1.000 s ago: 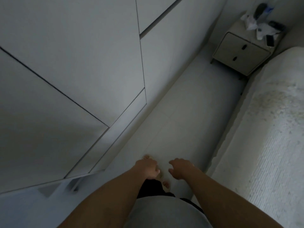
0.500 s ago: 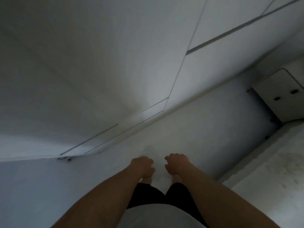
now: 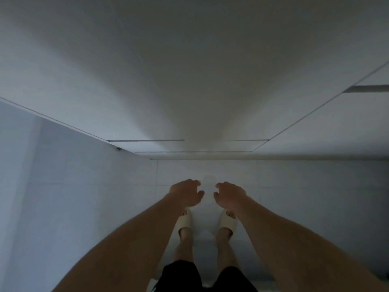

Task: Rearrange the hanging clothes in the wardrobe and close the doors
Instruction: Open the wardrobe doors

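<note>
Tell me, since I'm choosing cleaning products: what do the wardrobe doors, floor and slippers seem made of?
Wardrobe doors: probably matte white laminated board; flat, handleless, thin dark seams, no glare.
Floor: likely pale glazed tile; faint straight joints and a soft sheen.
Slippers: apparently cream moulded foam or rubber; thick, smooth, seamless.

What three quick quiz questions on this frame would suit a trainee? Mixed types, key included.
1. True or false: the wardrobe doors look shut.
2. Does the left hand hold anything: (a) a hanger, (b) nothing, (c) a shirt?
3. Fill in: the person wears pale ___ on the tiled floor.

Key: 1 true. 2 b; the right hand is empty too, fingers loosely curled. 3 slippers.
</note>
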